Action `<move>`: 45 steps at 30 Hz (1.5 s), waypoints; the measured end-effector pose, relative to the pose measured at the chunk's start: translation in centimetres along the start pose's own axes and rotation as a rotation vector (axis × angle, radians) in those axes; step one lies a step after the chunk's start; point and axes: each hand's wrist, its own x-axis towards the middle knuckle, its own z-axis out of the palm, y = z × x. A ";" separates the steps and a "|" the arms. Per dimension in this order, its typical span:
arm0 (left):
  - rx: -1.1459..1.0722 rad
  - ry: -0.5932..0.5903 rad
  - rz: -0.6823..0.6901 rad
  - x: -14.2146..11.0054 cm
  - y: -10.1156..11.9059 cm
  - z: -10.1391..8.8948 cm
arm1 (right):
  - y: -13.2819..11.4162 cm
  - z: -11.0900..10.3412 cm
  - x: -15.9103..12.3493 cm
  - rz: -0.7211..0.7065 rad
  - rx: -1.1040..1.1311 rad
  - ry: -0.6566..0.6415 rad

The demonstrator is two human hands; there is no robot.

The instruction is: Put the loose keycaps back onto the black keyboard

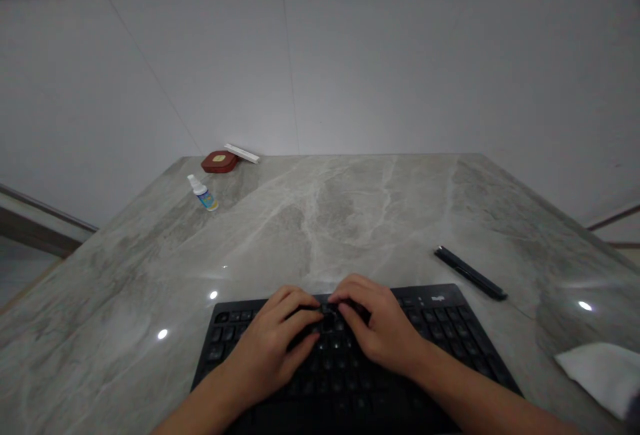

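A black keyboard (320, 381) lies at the table's near edge, partly covered by my hands and forearms. My left hand (280, 328) rests over its upper middle keys, fingers bent forward and apart, thumb separate, with nothing visible in its grasp. Opposite it, my right hand (373, 315) is curled, its index finger and thumb drawn close together at the same upper row of keys. Whatever may lie between those right fingertips is too dark and small to make out. The fingertips of both hands nearly meet around a dark spot among the keys.
Right of the keyboard are a black pen-like object (470, 273) and a white cloth (605, 375). At the far left of the marbled grey table (350, 221) lie a small spray bottle (204, 195), a reddish-brown case (219, 163) and a white strip (243, 153). A pale wall stands behind.
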 end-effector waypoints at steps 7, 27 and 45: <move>-0.013 -0.014 -0.019 0.1 0.2 -0.1 | 0.2 0.5 -0.4 -0.140 -0.119 -0.117; 0.005 0.038 0.072 0.3 0.4 -0.3 | 0.1 0.6 -0.6 -0.291 -0.242 -0.079; -0.030 0.058 0.069 0.3 0.7 -0.4 | 0.0 0.6 -0.5 -0.326 -0.162 -0.106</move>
